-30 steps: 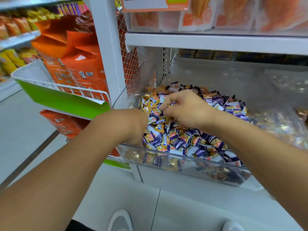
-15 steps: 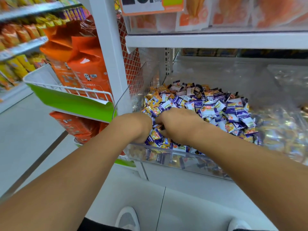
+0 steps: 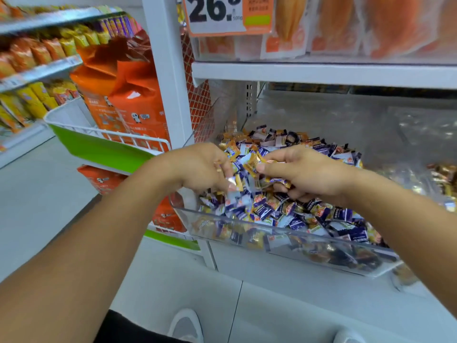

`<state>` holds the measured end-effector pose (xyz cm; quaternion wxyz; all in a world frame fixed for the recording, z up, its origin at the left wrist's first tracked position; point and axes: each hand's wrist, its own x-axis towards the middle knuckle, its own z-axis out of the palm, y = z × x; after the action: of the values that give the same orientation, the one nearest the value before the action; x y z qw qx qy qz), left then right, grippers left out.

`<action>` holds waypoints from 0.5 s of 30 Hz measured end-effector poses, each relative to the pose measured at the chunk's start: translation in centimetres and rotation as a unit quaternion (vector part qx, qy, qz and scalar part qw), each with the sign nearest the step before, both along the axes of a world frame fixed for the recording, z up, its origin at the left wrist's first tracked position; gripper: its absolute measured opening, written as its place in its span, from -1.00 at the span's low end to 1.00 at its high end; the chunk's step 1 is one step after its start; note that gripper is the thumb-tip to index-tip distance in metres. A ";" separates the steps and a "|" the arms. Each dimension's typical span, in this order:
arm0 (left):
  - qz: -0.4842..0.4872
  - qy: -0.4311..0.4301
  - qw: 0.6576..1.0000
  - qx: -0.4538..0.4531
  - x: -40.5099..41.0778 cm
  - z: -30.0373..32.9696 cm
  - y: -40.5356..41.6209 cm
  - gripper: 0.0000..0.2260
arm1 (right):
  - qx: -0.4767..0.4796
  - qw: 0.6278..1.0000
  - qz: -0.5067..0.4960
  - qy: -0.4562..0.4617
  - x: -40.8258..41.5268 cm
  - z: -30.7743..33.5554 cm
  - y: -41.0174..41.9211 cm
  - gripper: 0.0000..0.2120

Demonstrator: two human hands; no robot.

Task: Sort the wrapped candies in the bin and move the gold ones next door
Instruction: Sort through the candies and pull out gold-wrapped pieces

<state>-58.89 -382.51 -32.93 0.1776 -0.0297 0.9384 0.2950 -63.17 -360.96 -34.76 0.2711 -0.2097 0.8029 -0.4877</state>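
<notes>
A clear plastic bin (image 3: 291, 240) on the lower shelf holds a heap of wrapped candies (image 3: 296, 209), mostly purple-and-white mixed with gold-orange ones. My left hand (image 3: 200, 167) hovers over the bin's left part, fingers curled around several candies. My right hand (image 3: 306, 172) is just right of it above the heap, pinching a gold candy (image 3: 253, 163) at its fingertips and holding more under its curled fingers. The neighbouring bin (image 3: 442, 177) at the far right holds gold-brown wrapped candies.
A white upright post (image 3: 168, 78) stands left of the bin. Orange snack bags (image 3: 126, 95) fill a white wire basket with a green front (image 3: 103, 149). A shelf (image 3: 321, 73) with an orange price tag hangs above. My shoes show on the grey floor below.
Both hands have lifted out of the pile with candies in them and drawn slightly apart. The camera has moved closer and a little to the left.
</notes>
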 end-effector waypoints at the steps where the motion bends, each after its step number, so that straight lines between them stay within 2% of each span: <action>1: 0.053 0.027 0.994 0.097 0.3 0.1 -0.2 -0.82 | -0.022 0.999 -0.010 -0.034 0.2 0.5 0.3 -0.73; 4: 0.124 0.054 0.942 0.306 1.1 -0.2 0.5 -0.79 | -0.082 0.992 -0.031 -0.093 0.6 1.8 1.4 -0.86; 6: 0.137 0.053 0.909 0.390 1.2 -0.3 1.6 -0.74 | -0.111 0.987 -0.038 -0.106 1.0 2.6 2.2 -0.88; 10: 0.127 0.042 0.866 0.483 1.2 0.6 5.7 -0.76 | -0.113 0.988 -0.070 -0.074 2.6 4.2 4.7 -0.79; 13: 0.131 0.030 0.826 0.547 0.9 1.4 10.0 -0.83 | -0.103 0.983 -0.145 -0.044 4.1 5.5 8.3 -0.76; 15: 0.110 0.029 0.830 0.547 0.7 2.0 13.0 -0.82 | -0.099 0.970 -0.216 -0.041 5.0 6.0 11.8 -0.79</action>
<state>-58.21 -369.51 -30.90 0.1034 -0.0224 0.6192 0.7780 -58.14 -349.14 -28.78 0.1696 -0.0373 0.7649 -0.6203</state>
